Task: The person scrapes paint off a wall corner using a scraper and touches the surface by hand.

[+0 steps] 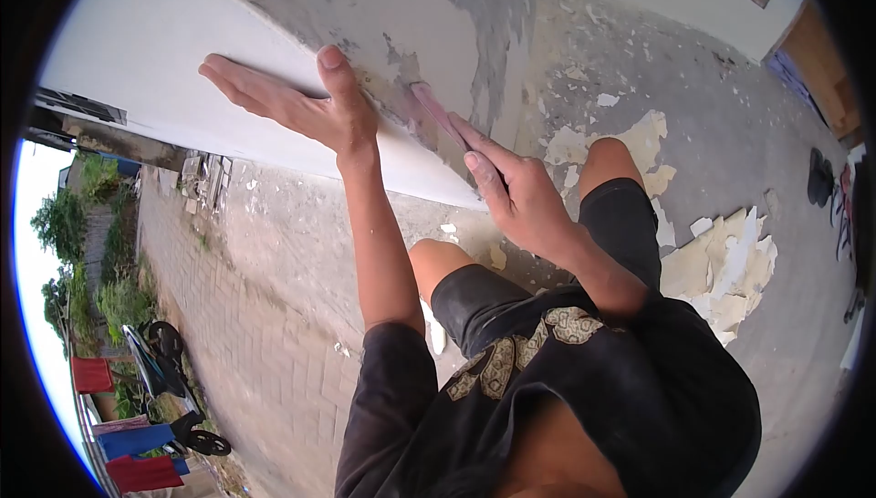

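My left hand [306, 110] lies against the corner of the wall, its fingers stretched flat along the white face [192, 33] and its thumb spread onto the grey patchy face [429, 5]. In my right hand [525, 197] is a thin, flat pinkish strip [440, 115], seen nearly edge-on; I cannot make out its exact kind. The strip's far end touches the patchy face close to the corner. Thumb and fingers close around its near end. Around it the surface shows bare grey patches and remnants of pale paint.
Peeled paint sheets [725, 270] and flakes [607, 99] litter the concrete floor by my knees. Brick paving [274, 343] stretches to the left, with a parked motorbike [169, 361] and hanging red and blue cloths [137, 440]. Dark footwear [818, 176] lies at far right.
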{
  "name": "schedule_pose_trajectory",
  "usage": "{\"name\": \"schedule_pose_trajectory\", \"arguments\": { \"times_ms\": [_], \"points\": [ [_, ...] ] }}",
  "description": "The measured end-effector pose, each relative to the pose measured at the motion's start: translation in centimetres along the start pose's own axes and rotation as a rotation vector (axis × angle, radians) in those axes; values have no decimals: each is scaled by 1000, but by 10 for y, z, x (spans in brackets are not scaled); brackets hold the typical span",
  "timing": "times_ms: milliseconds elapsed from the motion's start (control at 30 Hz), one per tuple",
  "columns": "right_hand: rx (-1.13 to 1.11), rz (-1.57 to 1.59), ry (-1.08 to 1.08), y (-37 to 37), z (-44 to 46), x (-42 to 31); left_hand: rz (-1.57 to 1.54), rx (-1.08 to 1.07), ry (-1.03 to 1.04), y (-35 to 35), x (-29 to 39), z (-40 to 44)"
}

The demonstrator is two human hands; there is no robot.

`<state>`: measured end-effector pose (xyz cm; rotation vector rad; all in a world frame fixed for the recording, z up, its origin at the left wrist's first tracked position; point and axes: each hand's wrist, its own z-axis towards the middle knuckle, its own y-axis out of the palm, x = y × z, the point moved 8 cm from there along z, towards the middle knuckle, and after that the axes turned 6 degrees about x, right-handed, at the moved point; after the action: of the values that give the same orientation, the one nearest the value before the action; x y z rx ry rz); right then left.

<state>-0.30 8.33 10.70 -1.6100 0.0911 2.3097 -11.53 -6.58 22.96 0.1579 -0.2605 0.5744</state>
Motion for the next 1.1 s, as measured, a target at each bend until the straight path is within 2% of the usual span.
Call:
{"name": "schedule_pose_trajectory", "arguments": {
  "times_ms": [333, 433, 467, 567, 667, 767, 1100],
  "points": [
    [17, 31, 11, -4, 2, 2, 21, -28, -32, -3, 3, -3],
    [61, 44, -99, 0, -5, -5, -5, -10, -32, 0, 5, 1],
    [21, 37, -14, -1, -1, 1, -11, -4, -30, 1, 5, 1],
    [33, 27, 29, -6, 12, 2, 17, -22, -8, -2, 2, -3],
    [51, 99, -76, 1, -2, 4, 20, -3, 1, -1, 4, 1],
    [43, 8, -18, -4, 11, 3, 18, 1, -14, -3, 6, -1],
    [43, 53, -21, -3, 0, 5, 5, 36, -5, -2, 4, 0]
  ]
}}
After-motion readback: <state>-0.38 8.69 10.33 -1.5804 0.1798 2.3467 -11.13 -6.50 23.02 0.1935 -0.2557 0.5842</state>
